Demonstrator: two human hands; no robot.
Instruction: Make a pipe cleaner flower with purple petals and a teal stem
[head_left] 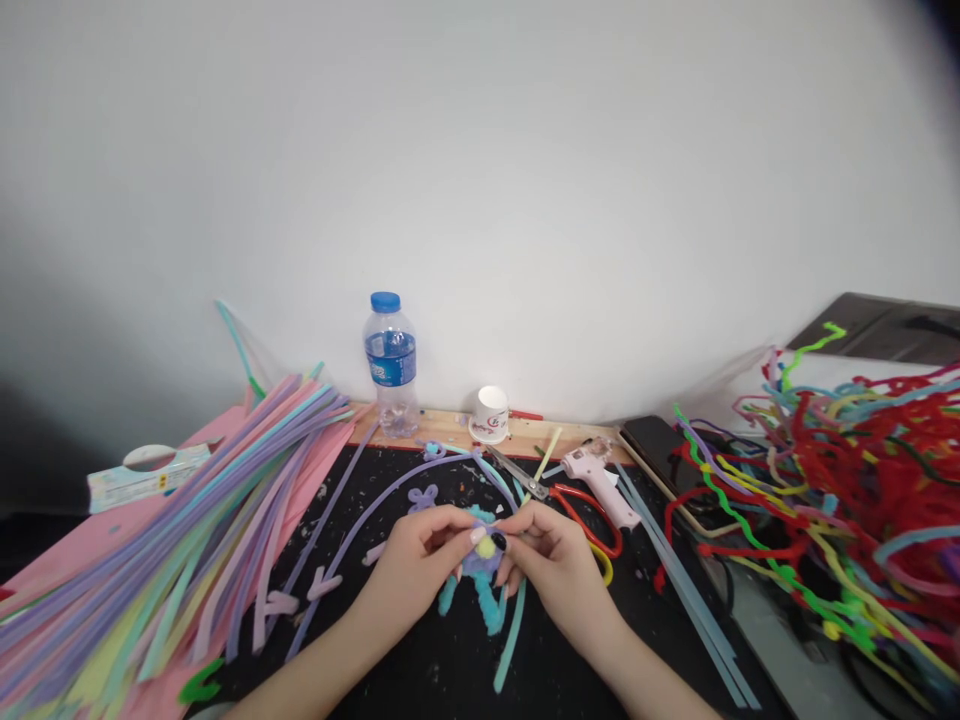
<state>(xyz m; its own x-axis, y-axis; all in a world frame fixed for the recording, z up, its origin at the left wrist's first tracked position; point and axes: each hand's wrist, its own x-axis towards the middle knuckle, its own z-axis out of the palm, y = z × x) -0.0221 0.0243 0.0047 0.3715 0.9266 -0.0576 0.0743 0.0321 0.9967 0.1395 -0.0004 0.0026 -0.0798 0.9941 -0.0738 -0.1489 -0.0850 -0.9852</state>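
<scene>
My left hand (435,550) and my right hand (544,545) meet over the black mat, both with fingers closed in a pinch. Between them they hold a pipe cleaner flower (486,550) with a pale yellow centre and purple petals, partly hidden by the fingers. Turquoise fuzzy pieces (489,605) stick out above and below the fingers. A light green-blue stem (511,640) runs down below my right hand. Just beyond my hands lie a small purple pipe cleaner loop shape (422,497) and orange-handled scissors (585,515).
Pastel pipe cleaners (225,500) are heaped at left; a bright tangle of them (885,500) fills the right. A water bottle (391,370) and a paper cup (490,415) stand by the wall. A pink glue gun (604,482) and a phone (660,455) lie right of the scissors.
</scene>
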